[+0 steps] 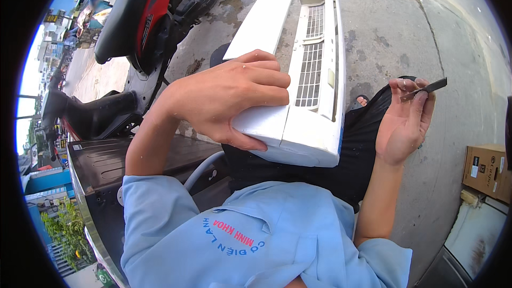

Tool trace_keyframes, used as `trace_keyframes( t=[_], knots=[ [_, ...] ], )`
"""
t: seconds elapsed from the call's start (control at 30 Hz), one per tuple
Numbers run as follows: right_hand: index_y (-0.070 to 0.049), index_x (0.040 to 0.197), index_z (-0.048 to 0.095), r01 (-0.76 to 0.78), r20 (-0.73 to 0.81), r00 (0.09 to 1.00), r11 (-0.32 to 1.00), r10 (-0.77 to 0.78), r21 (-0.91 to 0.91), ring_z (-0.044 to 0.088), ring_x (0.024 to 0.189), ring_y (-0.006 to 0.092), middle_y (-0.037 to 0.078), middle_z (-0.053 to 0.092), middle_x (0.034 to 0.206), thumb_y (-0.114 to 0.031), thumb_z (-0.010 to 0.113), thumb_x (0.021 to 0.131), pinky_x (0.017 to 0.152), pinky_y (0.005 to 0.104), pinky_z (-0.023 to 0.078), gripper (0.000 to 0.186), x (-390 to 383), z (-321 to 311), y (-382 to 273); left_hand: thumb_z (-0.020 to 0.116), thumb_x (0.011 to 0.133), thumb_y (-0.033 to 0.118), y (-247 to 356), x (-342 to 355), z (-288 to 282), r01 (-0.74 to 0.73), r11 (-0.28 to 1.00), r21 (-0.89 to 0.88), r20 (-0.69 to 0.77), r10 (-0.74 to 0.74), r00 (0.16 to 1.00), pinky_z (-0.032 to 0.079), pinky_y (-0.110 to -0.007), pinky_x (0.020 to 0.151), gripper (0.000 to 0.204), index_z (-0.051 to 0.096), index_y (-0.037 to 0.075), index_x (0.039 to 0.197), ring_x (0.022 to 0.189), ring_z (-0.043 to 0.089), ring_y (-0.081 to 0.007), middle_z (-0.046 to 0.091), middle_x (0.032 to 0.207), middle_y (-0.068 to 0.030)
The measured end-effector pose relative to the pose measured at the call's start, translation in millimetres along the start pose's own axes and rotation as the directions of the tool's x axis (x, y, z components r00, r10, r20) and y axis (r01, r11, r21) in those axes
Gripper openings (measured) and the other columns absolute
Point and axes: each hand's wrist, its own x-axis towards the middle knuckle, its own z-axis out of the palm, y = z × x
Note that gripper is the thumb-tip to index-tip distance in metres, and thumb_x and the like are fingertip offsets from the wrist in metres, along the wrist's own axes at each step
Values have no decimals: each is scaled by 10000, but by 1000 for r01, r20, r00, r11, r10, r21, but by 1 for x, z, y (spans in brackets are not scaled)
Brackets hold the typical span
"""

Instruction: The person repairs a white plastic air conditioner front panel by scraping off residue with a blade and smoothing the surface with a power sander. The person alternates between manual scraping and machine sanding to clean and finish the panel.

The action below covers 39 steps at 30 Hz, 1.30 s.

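Over the person's lap, a long white housing [305, 130] extends away from the body, its near end above the black trousers [357, 149] and its far end at the upper edge of the view. An elongated opening in the housing exposes a grille [310, 74] with rectangular cells. A flat white panel [262, 18] stands along the left side of the opening.

The left hand [234, 93] grips the near left corner of the housing: fingers lie across the upper side, thumb against the end face. The right hand [404, 125] is raised to the right of the housing, well apart from it. Thumb and fingers pinch a thin dark strip [438, 84], which points outward to the right.

Surrounding items: a red and black motorcycle [152, 26] at upper left, a dark ribbed panel [104, 162] below the left forearm, and a cardboard box [484, 173] on the right. Concrete floor [381, 26] lies beyond the housing.
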Motion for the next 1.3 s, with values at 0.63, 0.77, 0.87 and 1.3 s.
trace_keyframes(
  t=[0.63, 0.77, 0.87, 1.3],
  knots=[
    [-44, 1269, 464, -5, 357, 927, 954, 118, -300, 674, 927, 166, 109, 711, 908, -212, 428, 1122, 1125, 486, 405, 226, -53, 56, -8, 908, 604, 211, 4, 4, -22, 251, 963, -102, 180, -231, 956, 393, -536, 1148, 670, 663, 47, 1206, 1304, 539, -362, 580, 1330, -131],
    [-20, 1270, 456, -35, 345, 930, 963, 130, -268, 692, 890, 169, 138, 723, 918, -157, 447, 1112, 938, 342, 483, 209, -39, 54, 22, 927, 570, 562, 1, -10, 9, 334, 933, -132, -58, -344, 937, 456, -473, 1065, 862, 675, 54, 1218, 1275, 554, -386, 586, 1361, -158],
    [-12, 1229, 482, -92, 380, 900, 945, 214, -313, 706, 869, 171, 149, 733, 905, -169, 471, 1101, 870, 294, 516, 203, -27, 57, 15, 841, 530, 742, 3, -25, 19, 344, 923, -171, -222, -376, 899, 498, -512, 1034, 996, 705, 13, 1195, 1221, 615, -425, 617, 1317, -211],
    [-31, 1005, 687, 172, 754, 569, 850, 327, -498, 584, 872, 183, 100, 626, 947, -78, 690, 912, 760, 297, 448, 104, 58, 83, 6, 541, 1061, 435, -11, -28, -43, 334, 942, 35, -399, -293, 869, 415, -335, 581, 491, 684, -25, 969, 639, 574, -186, 671, 784, -125]
  ],
)
